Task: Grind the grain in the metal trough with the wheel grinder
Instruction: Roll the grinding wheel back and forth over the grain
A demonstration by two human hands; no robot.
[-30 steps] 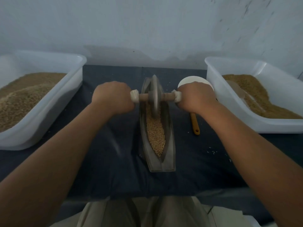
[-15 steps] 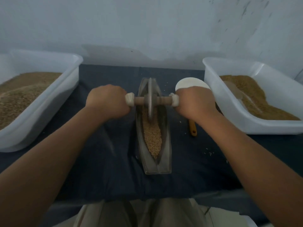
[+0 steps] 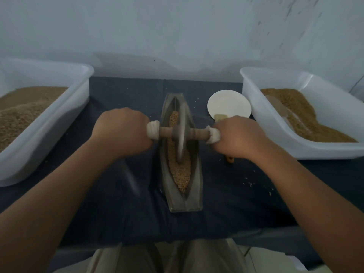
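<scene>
A boat-shaped metal trough [image 3: 194, 196] lies lengthwise on the dark cloth in the middle, with tan grain [image 3: 180, 172] along its groove. The wheel grinder [image 3: 181, 133], a thin metal disc on a wooden axle with cloth-wrapped ends, stands upright in the groove near the trough's middle. My left hand [image 3: 122, 131] grips the left end of the axle. My right hand [image 3: 239, 135] grips the right end. Both fists cover the ends of the axle.
A white tub [image 3: 59, 123] of grain stands at the left, and another white tub [image 3: 262, 115] of grain at the right. A round white dish [image 3: 229, 105] with a small brush [image 3: 220, 117] lies behind my right hand. Loose grains dot the dark cloth [image 3: 122, 203].
The wheel has rolled toward me from the trough's far end to its middle, both hands moving with it. Grain now shows behind the disc.
</scene>
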